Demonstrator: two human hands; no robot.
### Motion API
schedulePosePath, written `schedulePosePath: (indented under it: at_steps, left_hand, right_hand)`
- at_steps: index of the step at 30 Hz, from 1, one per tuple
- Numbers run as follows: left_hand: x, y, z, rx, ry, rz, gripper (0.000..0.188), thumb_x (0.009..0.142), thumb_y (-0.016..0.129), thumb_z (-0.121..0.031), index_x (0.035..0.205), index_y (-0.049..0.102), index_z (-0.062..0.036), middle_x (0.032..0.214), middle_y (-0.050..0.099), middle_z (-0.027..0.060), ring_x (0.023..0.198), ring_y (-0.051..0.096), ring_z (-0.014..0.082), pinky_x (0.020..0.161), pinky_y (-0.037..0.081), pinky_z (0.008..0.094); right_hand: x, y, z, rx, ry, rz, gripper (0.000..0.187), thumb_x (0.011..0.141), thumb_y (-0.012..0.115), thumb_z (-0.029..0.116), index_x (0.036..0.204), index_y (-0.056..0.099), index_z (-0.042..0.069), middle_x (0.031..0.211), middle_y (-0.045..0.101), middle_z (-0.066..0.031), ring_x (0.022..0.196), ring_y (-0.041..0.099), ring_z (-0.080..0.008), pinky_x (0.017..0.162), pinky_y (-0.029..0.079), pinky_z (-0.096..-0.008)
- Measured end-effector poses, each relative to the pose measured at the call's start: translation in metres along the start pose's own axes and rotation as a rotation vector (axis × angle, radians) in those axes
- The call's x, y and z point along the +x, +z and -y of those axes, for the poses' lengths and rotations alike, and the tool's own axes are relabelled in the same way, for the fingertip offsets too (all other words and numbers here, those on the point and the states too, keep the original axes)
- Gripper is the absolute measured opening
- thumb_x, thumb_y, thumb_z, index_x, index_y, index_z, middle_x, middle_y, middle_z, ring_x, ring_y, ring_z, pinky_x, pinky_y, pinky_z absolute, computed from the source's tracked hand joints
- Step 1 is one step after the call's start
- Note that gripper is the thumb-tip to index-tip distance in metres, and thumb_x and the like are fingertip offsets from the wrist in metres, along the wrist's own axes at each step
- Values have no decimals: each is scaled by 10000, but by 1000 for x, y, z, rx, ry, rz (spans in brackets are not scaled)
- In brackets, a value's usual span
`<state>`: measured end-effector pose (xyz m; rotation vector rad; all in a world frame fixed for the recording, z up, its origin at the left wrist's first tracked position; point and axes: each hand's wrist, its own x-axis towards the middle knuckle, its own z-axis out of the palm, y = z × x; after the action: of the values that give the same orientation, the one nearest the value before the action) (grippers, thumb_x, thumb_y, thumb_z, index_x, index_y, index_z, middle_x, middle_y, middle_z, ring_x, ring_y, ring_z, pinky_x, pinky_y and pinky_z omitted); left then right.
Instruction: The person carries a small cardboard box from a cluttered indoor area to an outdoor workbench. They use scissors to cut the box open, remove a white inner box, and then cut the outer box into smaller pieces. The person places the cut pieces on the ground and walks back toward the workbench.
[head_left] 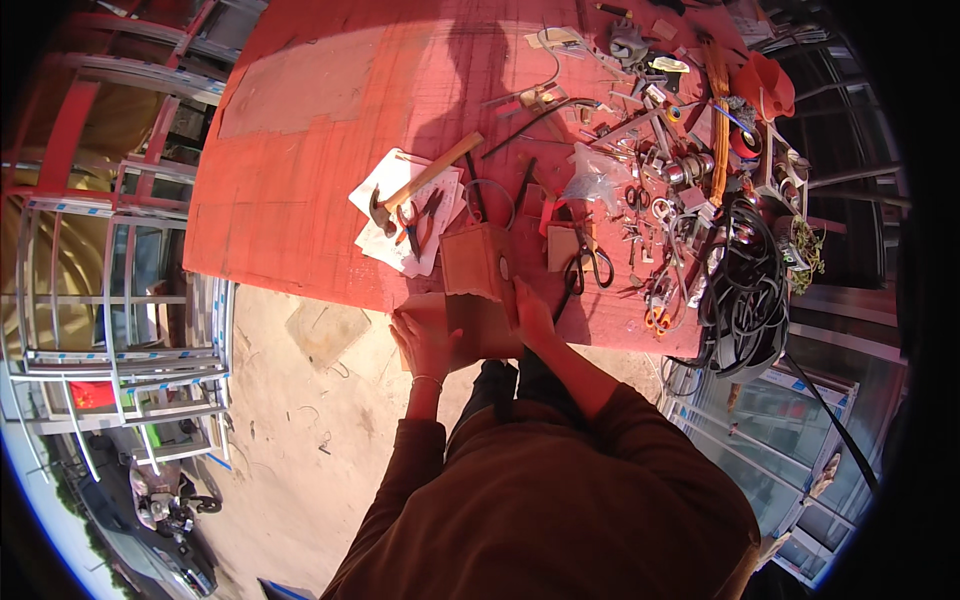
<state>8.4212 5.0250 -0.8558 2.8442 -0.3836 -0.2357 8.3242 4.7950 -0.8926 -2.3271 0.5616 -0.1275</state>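
Observation:
A brown cardboard box (470, 262) with its flaps folded out stands at the near edge of the red table, its inside in dark shadow. My left hand (425, 345) grips its left flap, the thumb reaching toward the opening. On the other side, my right hand (532, 315) holds the box wall. Beyond my left hand, a wooden-handled claw hammer (436, 172) and pliers (408, 230) lie on white paper sheets (372, 182). Black-handled scissors (578, 274) rest just right of my right hand.
Tools, small parts and a clear plastic bag (592, 180) clutter the right of the red table (290, 220). A coil of black cable (745, 285) hangs over its right edge, near an orange-red container (765, 85). Metal frames (120, 300) stand at the left.

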Motion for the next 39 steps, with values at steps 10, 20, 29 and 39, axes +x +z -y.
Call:
schedulePosePath:
  at_steps: [10,20,29,39]
  left_hand:
    - [27,57,-6,-79,-79,337,495,894,690,-354,1225,530,-24,1098,716,208,989,716,401,860,568,502]
    - [5,55,-35,-120,-206,189,653,826,754,-310,1358,469,-59,1309,634,214,1141,646,425,925,535,524]
    - [20,30,-56,-230,66,151,258,828,665,-162,1072,711,-93,956,726,203,930,695,408,794,557,517]
    - [47,5,-69,-170,221,-51,322,835,621,-109,1143,676,-31,1117,716,146,1114,650,338,987,519,430]
  right_hand:
    - [-3,-38,3,-130,-111,178,824,861,701,165,1566,302,11,1274,607,-255,1115,617,-412,905,554,-481]
    - [-8,-40,-2,-191,112,255,950,837,632,58,1655,157,150,1125,602,-269,932,667,-471,756,574,-547]
    - [-12,-5,-58,22,196,190,830,894,604,95,1637,249,203,1003,653,-307,884,684,-497,744,554,-595]
    - [9,-87,-102,-183,449,-210,330,850,781,276,1000,653,11,921,708,-220,878,688,-421,763,545,-509]
